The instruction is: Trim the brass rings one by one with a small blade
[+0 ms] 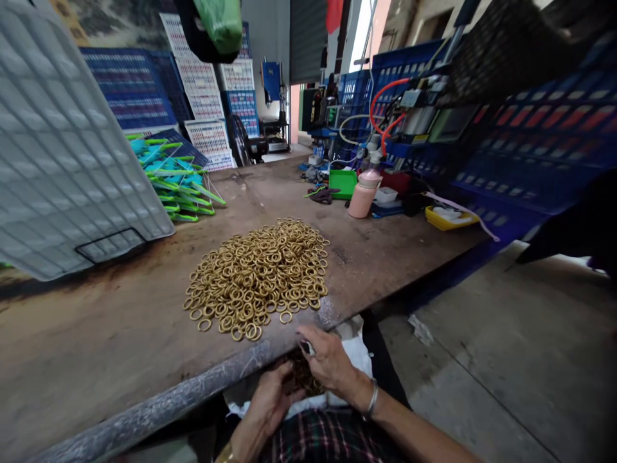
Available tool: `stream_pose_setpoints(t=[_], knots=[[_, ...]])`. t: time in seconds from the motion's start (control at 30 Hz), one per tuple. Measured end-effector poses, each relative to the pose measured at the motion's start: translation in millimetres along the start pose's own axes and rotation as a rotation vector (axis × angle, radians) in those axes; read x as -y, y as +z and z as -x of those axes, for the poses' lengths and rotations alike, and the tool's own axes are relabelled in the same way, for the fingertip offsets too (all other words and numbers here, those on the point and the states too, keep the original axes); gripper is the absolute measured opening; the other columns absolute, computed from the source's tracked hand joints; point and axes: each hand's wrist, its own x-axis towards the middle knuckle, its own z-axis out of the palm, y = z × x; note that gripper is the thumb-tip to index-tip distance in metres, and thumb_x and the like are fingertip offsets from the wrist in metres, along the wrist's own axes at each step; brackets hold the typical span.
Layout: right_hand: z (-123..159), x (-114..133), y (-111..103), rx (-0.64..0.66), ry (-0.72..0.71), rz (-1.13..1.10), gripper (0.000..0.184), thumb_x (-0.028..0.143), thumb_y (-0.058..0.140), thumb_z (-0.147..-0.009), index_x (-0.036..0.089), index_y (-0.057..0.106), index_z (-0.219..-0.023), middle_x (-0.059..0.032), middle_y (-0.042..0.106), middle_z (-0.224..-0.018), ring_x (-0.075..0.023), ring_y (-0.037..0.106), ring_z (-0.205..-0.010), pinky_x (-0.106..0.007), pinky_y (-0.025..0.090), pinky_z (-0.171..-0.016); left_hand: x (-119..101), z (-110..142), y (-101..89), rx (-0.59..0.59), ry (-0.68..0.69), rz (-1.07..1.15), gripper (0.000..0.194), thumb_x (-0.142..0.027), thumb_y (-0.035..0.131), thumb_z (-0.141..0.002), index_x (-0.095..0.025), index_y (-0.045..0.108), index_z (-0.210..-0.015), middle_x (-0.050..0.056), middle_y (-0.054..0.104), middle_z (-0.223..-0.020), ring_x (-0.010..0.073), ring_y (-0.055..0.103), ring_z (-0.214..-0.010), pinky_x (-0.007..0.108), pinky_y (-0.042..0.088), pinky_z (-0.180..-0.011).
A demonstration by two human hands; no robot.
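Observation:
A broad heap of brass-coloured metal rings point(260, 270) lies near the front edge of the wooden table point(120, 347). Below that edge, a white sack point(357, 352) rests open at my lap, with dark brownish small pieces point(306, 376) inside. My left hand point(270, 395) is at the sack's mouth, thumb and fingers apart, its fingertips partly hidden. Across from it, my right hand point(330, 360) is curled over the sack by the table edge. Something small, dark and silvery shows at its fingers; I cannot make out what it is.
A white plastic crate point(72, 148) stands tilted at left, beside bright green and turquoise pieces point(178, 180). Farther back are a pink bottle point(364, 193), a green tray point(343, 184) and a yellow tray point(448, 218). A machine with red hoses point(417, 122) stands at right.

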Motion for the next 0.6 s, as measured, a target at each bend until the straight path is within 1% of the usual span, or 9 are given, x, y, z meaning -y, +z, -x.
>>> stream_pose_setpoints(t=[0.07,0.1,0.2,0.27,0.33,0.43,0.5,0.6], knots=[[-17,6,0,0.029,0.025,0.138,0.05,0.01,0.047,-0.074,0.021,0.045,-0.123,-0.0073,0.057,-0.115,-0.0184,0.054,-0.1,-0.028,0.04,-0.084,2,-1,-1.9,-0.022,0.021,-0.023,0.018,-0.021,0.069,-0.061,-0.017,0.063,-0.078,0.007,0.067,-0.079,0.0208,0.062,-0.067,0.035,0.047,-0.065],[-25,9,0,0.051,0.047,0.203,0.052,0.012,0.047,-0.075,0.022,0.043,-0.126,-0.0075,0.056,-0.116,-0.0189,0.054,-0.1,-0.029,0.04,-0.083,4,-3,-3.2,-0.032,0.037,-0.027,0.02,-0.022,0.07,-0.06,-0.017,0.063,-0.079,0.007,0.067,-0.08,0.0205,0.062,-0.067,0.034,0.047,-0.065],[-41,16,0,0.093,0.116,0.351,0.048,0.017,0.046,-0.079,0.022,0.041,-0.127,-0.0083,0.058,-0.11,-0.0202,0.056,-0.093,-0.03,0.04,-0.077,9,-10,-7.7,-0.039,0.076,-0.038,0.031,-0.027,0.073,-0.056,-0.016,0.063,-0.083,0.009,0.067,-0.086,0.0202,0.062,-0.069,0.033,0.045,-0.064],[-48,19,1,0.107,0.14,0.403,0.045,0.019,0.048,-0.08,0.023,0.042,-0.124,-0.0079,0.06,-0.106,-0.0207,0.058,-0.087,-0.03,0.039,-0.073,10,-13,-10.2,-0.038,0.096,-0.053,0.036,-0.031,0.075,-0.053,-0.015,0.063,-0.084,0.011,0.067,-0.088,0.0202,0.061,-0.071,0.032,0.044,-0.063],[-52,20,1,0.109,0.153,0.421,0.04,0.02,0.049,-0.079,0.024,0.045,-0.119,-0.0065,0.061,-0.102,-0.0206,0.059,-0.084,-0.029,0.038,-0.069,10,-12,-11.4,-0.013,0.113,-0.068,0.039,-0.035,0.076,-0.051,-0.015,0.063,-0.082,0.011,0.066,-0.086,0.0196,0.06,-0.072,0.03,0.043,-0.064],[-55,20,-1,0.106,0.164,0.404,0.027,0.022,0.048,-0.08,0.023,0.048,-0.108,-0.0048,0.063,-0.097,-0.0201,0.06,-0.083,-0.028,0.036,-0.065,8,-5,-11.3,0.026,0.138,-0.112,0.039,-0.038,0.076,-0.05,-0.015,0.061,-0.078,0.006,0.063,-0.076,0.0166,0.058,-0.068,0.029,0.043,-0.064],[-56,20,-3,0.103,0.162,0.385,0.021,0.023,0.048,-0.081,0.022,0.047,-0.103,-0.0047,0.064,-0.095,-0.0199,0.061,-0.083,-0.027,0.034,-0.064,7,-2,-11.5,0.012,0.186,-0.196,0.036,-0.043,0.072,-0.054,-0.017,0.059,-0.074,0.002,0.058,-0.067,0.0143,0.056,-0.062,0.028,0.044,-0.063],[-56,19,-5,0.109,0.159,0.374,0.02,0.022,0.047,-0.082,0.02,0.046,-0.102,-0.0053,0.065,-0.093,-0.0211,0.061,-0.082,-0.028,0.033,-0.062,8,-2,-13.5,-0.035,0.26,-0.32,0.033,-0.049,0.064,-0.062,-0.018,0.056,-0.07,0.0,0.052,-0.061,0.013,0.053,-0.057,0.03,0.045,-0.063]])
